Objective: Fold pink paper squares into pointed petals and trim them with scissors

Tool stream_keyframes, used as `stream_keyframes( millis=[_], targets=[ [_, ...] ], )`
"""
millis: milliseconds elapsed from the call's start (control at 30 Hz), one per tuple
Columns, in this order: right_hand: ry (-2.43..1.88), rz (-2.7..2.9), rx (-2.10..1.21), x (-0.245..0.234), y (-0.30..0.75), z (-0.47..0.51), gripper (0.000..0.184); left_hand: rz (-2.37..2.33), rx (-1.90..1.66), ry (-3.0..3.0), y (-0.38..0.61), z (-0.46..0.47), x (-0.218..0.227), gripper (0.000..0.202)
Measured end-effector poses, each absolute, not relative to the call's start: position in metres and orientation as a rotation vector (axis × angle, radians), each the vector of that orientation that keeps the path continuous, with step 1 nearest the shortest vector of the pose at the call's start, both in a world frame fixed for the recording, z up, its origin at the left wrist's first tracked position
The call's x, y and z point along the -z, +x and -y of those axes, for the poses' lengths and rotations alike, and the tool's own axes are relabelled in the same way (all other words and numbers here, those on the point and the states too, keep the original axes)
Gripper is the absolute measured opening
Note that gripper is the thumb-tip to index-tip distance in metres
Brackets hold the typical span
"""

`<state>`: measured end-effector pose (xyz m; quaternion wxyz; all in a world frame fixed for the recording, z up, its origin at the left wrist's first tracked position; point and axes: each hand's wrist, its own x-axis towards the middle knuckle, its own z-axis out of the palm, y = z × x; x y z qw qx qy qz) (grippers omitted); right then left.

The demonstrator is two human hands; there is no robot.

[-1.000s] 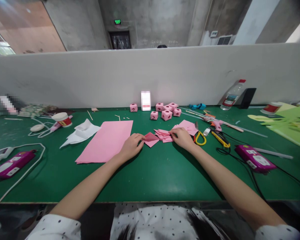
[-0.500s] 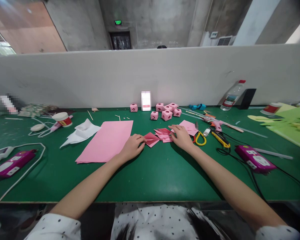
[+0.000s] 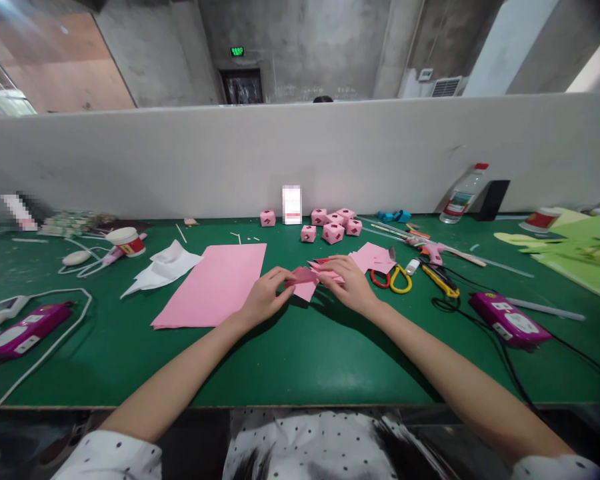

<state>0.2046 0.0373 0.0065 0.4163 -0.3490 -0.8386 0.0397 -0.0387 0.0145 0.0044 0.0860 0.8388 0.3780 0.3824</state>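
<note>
My left hand (image 3: 266,297) pinches the left corner of a folded pink paper piece (image 3: 305,291), its thumb and fingers closed on the edge. At the right corner of that piece, my right hand (image 3: 349,285) has its fingers and thumb closed on pink paper. It partly covers a small pile of folded pink papers (image 3: 325,272), so exactly which sheet it grips is hidden. Flat pink paper squares (image 3: 374,257) lie just beyond the right hand. To the left rests a large stack of pink paper sheets (image 3: 220,280).
Several pink paper cubes (image 3: 333,233) stand behind the hands near a propped phone (image 3: 292,205). Scissors (image 3: 401,279), a yellow utility knife (image 3: 443,280), a pink glue gun (image 3: 433,252) and a purple power box (image 3: 510,319) lie right. A paper cup (image 3: 126,241) and white tissue (image 3: 167,267) are left.
My right hand has moved left, from the pile's right edge to the folded piece. The left hand still holds that piece, which now looks lifted and more tilted.
</note>
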Motion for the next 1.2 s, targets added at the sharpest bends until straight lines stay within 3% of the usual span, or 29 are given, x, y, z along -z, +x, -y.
stream_keyframes(
  millis=[300,500,700,800,1200],
  targets=[
    [-0.901,2.090,-0.328,-0.001,0.195,-0.030,0.035,-1.059,-1.272,2.346,-0.035,-0.009,-0.011,0.019],
    [-0.908,2.076,-0.497,0.002,0.190,-0.030,0.016,-1.062,-1.304,2.183,-0.033,-0.008,-0.007,0.040],
    [-0.972,2.091,-0.440,0.003,0.187,-0.028,0.015,-1.053,-1.336,2.116,-0.029,-0.005,-0.007,0.028],
    [-0.960,2.100,-0.404,0.002,0.186,-0.025,0.020,-1.091,-1.270,2.186,-0.028,-0.002,-0.009,0.031],
    [-0.908,2.145,-0.379,0.000,0.179,-0.017,0.011,-1.106,-1.113,2.178,-0.030,-0.006,-0.005,0.028]
  ],
)
